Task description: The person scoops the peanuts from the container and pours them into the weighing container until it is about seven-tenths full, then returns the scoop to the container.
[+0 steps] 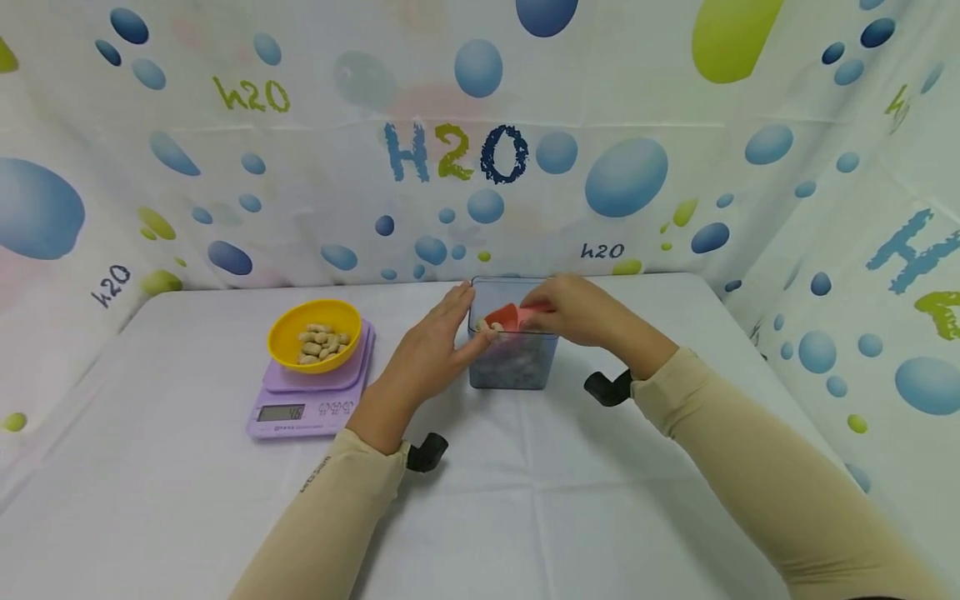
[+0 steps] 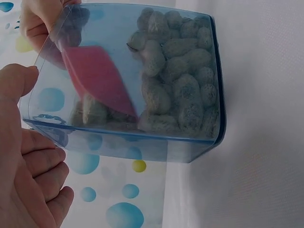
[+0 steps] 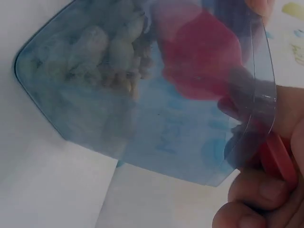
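Observation:
A clear bluish plastic container (image 1: 508, 367) stands on the table with unshelled peanuts (image 2: 185, 76) inside. My right hand (image 1: 581, 312) reaches over its right rim and grips a red scoop (image 2: 97, 78) by the handle. Inside the container, the scoop's bowl is tilted, with a few peanuts at its edge. The left hand (image 1: 423, 350) rests at the container's left front corner, fingers along the left side and thumb by the front rim. To the left, a yellow bowl (image 1: 281, 337) holding several peanuts (image 1: 322, 342) sits on a purple kitchen scale (image 1: 307, 425).
The scale's lit display (image 1: 281, 412) shows digits. A white cloth covers the table (image 1: 510, 500). Behind and at the sides hangs a white curtain (image 1: 322, 183) printed with blue and green drops. Black wrist mounts (image 1: 427, 452) stick out from both sleeves.

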Motion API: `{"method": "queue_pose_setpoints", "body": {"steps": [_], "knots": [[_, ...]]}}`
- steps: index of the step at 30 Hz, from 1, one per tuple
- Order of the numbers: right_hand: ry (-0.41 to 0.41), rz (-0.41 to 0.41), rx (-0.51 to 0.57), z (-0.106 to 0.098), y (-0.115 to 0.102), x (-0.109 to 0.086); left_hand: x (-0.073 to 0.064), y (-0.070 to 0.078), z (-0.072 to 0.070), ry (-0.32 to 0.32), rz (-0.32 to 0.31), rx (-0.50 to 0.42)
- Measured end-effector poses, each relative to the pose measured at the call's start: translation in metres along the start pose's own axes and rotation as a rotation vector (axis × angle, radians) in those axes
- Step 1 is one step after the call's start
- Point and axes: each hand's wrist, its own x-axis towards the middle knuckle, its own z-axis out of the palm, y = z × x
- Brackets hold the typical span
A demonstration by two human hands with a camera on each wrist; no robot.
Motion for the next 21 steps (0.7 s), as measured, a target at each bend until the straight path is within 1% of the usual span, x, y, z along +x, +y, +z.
{"method": "queue_pose_setpoints", "body": {"steps": [3,7,10,14,18,21], "knots": [[0.055,0.045,0.05,0.0,0.004,-0.007,0.001,0.001,0.0,-0.008,-0.014,-0.006],[0.108,0.077,0.139,0.004,0.013,-0.014,0.001,0.002,0.001,-0.023,-0.037,-0.013],[0.118,0.097,0.202,0.006,0.02,-0.019,0.001,0.002,0.002,-0.025,-0.047,-0.031],[0.131,0.135,0.28,0.004,0.029,-0.026,0.001,0.002,0.002,-0.021,-0.054,-0.058],[0.159,0.152,0.324,0.002,0.038,-0.032,0.002,0.001,0.002,-0.02,-0.056,-0.078],[0.178,0.154,0.333,0.002,0.043,-0.035,0.001,0.001,0.001,-0.018,-0.051,-0.085]]}}
